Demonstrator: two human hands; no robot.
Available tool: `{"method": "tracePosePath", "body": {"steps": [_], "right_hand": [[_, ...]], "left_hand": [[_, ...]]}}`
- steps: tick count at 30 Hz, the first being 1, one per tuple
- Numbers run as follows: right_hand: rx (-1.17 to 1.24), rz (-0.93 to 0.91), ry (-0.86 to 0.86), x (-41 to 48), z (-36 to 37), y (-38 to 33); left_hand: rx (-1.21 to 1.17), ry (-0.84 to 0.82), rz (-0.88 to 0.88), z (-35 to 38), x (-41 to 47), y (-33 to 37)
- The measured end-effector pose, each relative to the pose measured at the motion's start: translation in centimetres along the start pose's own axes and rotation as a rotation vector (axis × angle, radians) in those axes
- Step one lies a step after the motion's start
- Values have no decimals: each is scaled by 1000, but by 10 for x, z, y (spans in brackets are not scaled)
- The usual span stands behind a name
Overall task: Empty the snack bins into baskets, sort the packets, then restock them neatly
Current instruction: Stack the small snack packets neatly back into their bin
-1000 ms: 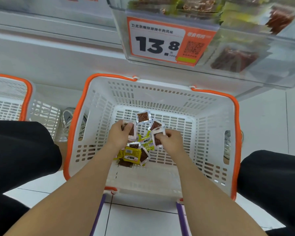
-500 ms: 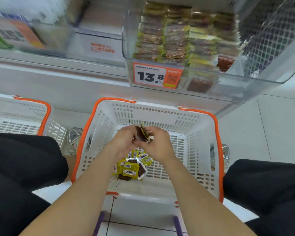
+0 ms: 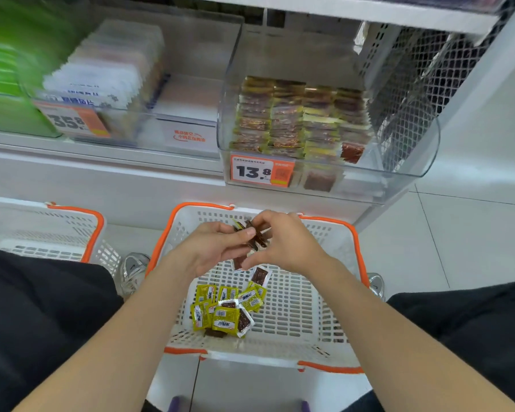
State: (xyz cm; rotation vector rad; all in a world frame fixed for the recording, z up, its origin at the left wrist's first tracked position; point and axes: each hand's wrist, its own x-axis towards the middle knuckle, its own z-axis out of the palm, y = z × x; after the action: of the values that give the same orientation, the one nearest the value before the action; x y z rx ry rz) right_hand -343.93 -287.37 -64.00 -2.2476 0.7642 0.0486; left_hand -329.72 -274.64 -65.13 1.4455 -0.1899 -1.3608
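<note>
**Head view (the only view)**

- Both hands meet above the far end of the white basket (image 3: pixel 356 233), touching at what they hold.
- Left hand (image 3: pixel 214 251): thumb and fingers pinch a small bundle of brown packets (image 3: pixel 250 233).
- Right hand (image 3: pixel 286 245): fingers curl round the same bundle from the other side. I cannot tell how many packets are in it.
- Below the hands, back toward the wrists, a loose pile of yellow packets (image 3: pixel 223 310) lies on the basket floor with a few brown ones mixed in.
- One single brown packet (image 3: pixel 260 276) lies just under the heel of the right hand.
- Beyond the fingertips and higher is the clear bin (image 3: pixel 414 162), with packets stacked in rows and a price tag (image 3: pixel 260 171) on its front.
- Out past the left hand stands a second basket (image 3: pixel 97 221).

**Step in hand, as judged**

The hands appear to be squaring the brown packets into one stack for restocking.

- Turn every packet the same face up.
- Tap the edges level between the two palms.
- Press on the flat sides rather than the corners, since the wrappers look slick and would likely fan out.
- Work over the basket so a dropped packet lands inside it.
- Pick up the stray brown packets under the hands before lifting the stack to the bin.
</note>
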Motion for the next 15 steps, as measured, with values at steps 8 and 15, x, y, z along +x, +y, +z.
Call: {"method": "tracePosePath", "body": {"steps": [8,15], "right_hand": [[-79,-87,142,-15,-52,-33],[554,53,-6,-31,-80,-48]], "left_hand": [[285,-158,-5,4,-43,48],[254,-192,163,5,-55,68]]}}
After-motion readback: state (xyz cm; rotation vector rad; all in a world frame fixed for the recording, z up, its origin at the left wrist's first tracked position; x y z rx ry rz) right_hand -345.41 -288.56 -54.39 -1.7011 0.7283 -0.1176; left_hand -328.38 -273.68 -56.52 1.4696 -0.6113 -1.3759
